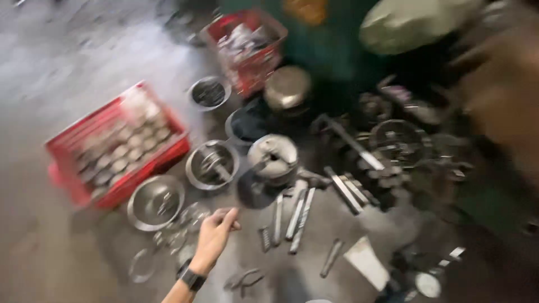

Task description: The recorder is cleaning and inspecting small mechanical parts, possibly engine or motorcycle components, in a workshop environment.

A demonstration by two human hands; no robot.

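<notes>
A red crate (115, 148) of round metal parts sits at left, with steel bowls (155, 202) beside it. The left hand (213, 235) hovers loosely curled and empty near metal bars (297, 216); approach slowly. A blurred shape at right may be the right hand; its state cannot be told.

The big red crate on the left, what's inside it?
The red crate holds rows of small round metal pieces, blurry here. Whatever lies under that top layer is covered.
</notes>
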